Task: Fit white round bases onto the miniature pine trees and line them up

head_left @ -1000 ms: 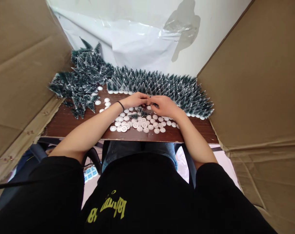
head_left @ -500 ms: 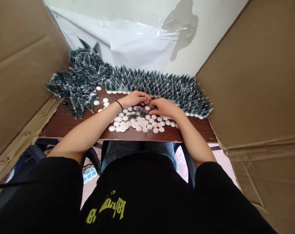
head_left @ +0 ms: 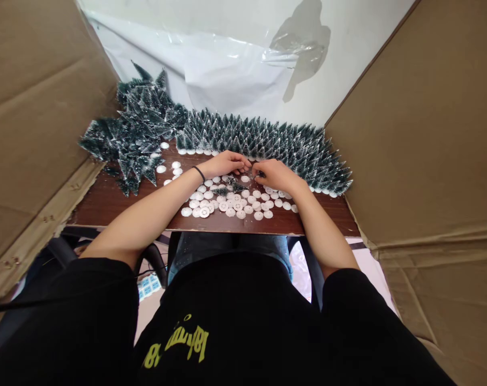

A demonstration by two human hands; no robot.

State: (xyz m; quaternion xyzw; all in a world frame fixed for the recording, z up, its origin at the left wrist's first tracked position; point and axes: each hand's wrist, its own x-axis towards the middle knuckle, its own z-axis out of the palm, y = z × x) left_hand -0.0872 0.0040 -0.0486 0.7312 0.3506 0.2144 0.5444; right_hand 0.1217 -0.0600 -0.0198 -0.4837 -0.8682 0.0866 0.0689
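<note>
My left hand (head_left: 233,162) is above the middle of the table with its fingers bent together. Whatever they pinch, if anything, is too small to make out. Facing it, my right hand (head_left: 273,175) is closed around a small dark miniature pine tree (head_left: 261,174), mostly hidden by the fingers. The fingertips of both hands are a short gap apart. Below them lie loose miniature trees (head_left: 220,191) with frosted tips, on and among many round white bases (head_left: 230,212). Right behind my hands, dense rows of miniature trees (head_left: 243,134) stand upright on white bases.
A heap of loose miniature trees (head_left: 142,118) lies at the back left, with a few white bases (head_left: 160,169) beside it. Brown covered panels (head_left: 428,123) wall in both sides of the wooden table (head_left: 118,206). A white sheeted wall (head_left: 227,75) rises behind.
My right hand has moved slightly up and right, widening the gap to my left hand, with the dark miniature tree in its fingers. My left hand stays almost in place.
</note>
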